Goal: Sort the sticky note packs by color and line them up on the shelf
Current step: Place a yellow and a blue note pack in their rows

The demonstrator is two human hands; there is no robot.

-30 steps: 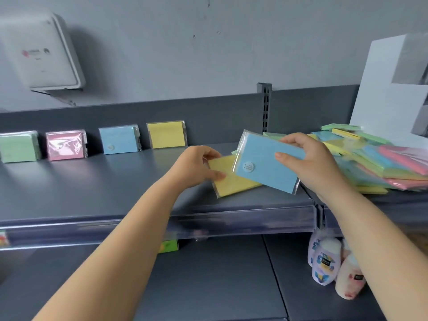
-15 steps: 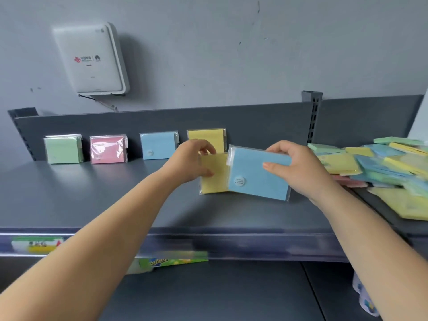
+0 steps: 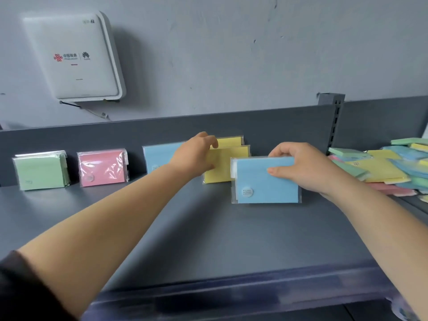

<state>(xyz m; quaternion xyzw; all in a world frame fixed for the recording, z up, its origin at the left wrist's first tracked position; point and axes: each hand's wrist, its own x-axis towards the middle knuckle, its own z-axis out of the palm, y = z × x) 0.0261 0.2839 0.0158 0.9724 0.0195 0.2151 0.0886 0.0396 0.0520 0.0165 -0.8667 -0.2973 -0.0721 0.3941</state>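
My left hand (image 3: 196,156) has its fingers (image 3: 212,141) curled over the top edge of a yellow pack (image 3: 223,166), pinching it just right of the middle of the frame. The pack stands up right in front of another yellow pack (image 3: 231,141) that leans on the shelf's back wall. My right hand (image 3: 305,167) pinches a blue pack (image 3: 261,181), with my thumb on its front and the other fingers (image 3: 281,152) curled over its top edge. This blue pack stands on the shelf (image 3: 208,232), in front of the yellow one and covering its right lower corner. Along the back wall, to the left, I see a row of packs standing up: a second blue pack (image 3: 157,157) partly hidden by my left wrist, then a pink pack (image 3: 103,167), then a green pack (image 3: 41,170) at the far left. They stand apart from each other. At the right edge of the frame lies a messy pile of packs (image 3: 389,167) in green, yellow, blue and pink. In the upper left, a white box (image 3: 74,56) hangs on the grey wall.
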